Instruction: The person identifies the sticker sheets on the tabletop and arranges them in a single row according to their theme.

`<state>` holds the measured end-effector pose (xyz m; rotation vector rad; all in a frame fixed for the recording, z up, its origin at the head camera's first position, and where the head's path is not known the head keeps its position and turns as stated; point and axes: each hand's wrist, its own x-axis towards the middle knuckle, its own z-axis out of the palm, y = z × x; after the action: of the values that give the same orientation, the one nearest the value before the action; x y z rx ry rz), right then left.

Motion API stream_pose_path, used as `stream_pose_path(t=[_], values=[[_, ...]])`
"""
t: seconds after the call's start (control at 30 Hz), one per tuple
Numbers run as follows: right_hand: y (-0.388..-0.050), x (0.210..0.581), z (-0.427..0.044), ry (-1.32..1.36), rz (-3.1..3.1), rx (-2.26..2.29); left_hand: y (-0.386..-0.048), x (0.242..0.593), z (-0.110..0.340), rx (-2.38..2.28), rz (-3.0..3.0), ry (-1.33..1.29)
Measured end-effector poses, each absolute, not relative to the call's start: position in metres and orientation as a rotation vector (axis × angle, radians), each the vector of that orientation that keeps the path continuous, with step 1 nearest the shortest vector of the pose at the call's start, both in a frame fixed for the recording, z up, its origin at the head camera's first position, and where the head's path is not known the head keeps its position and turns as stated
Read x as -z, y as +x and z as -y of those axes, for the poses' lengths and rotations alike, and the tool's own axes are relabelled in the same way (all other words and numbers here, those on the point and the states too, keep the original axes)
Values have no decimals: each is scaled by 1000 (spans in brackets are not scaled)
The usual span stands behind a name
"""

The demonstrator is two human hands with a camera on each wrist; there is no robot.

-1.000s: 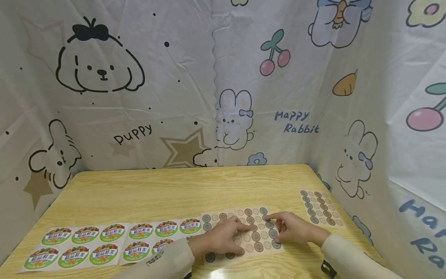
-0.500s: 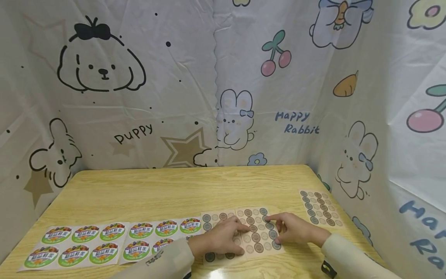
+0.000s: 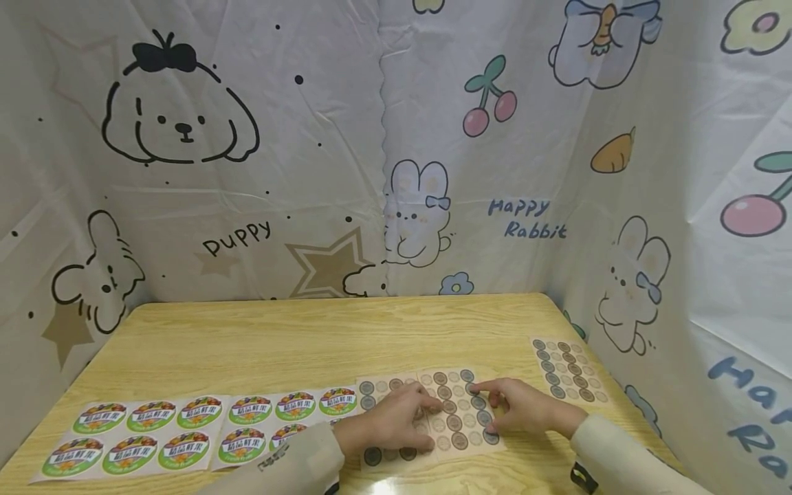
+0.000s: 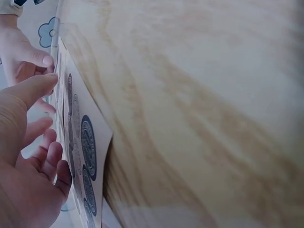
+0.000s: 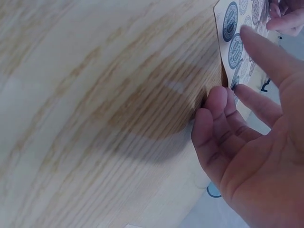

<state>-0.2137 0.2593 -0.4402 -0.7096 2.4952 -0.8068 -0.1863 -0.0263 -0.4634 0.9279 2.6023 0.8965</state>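
Two sheets of small round grey, brown and cream stickers lie edge to edge: the left sticker sheet (image 3: 381, 394) and the right sticker sheet (image 3: 470, 419). Over the left one rests my left hand (image 3: 396, 419), covering much of it, its forefinger reaching the seam between the sheets. My right hand (image 3: 526, 407) touches the right sheet's outer edge with forefinger and thumb spread apart. In the right wrist view, its other fingers (image 5: 216, 107) bend loosely beside the edge. The sheet corner (image 4: 102, 128) stands slightly off the wood in the left wrist view.
Left of these lie sheets of large oval fruit labels (image 3: 185, 450), partly under the left sleeve (image 3: 297, 457). Another round-sticker sheet (image 3: 569, 368) lies at the wooden table's (image 3: 334, 337) right edge. A printed cloth (image 3: 334, 172) encloses the back and sides.
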Motion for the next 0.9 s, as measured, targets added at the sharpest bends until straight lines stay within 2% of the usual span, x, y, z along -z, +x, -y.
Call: stream_pose_path(t=[0.9], values=[[-218, 424, -275, -743, -2588, 887, -188, 444, 28, -1014, -2583, 887]])
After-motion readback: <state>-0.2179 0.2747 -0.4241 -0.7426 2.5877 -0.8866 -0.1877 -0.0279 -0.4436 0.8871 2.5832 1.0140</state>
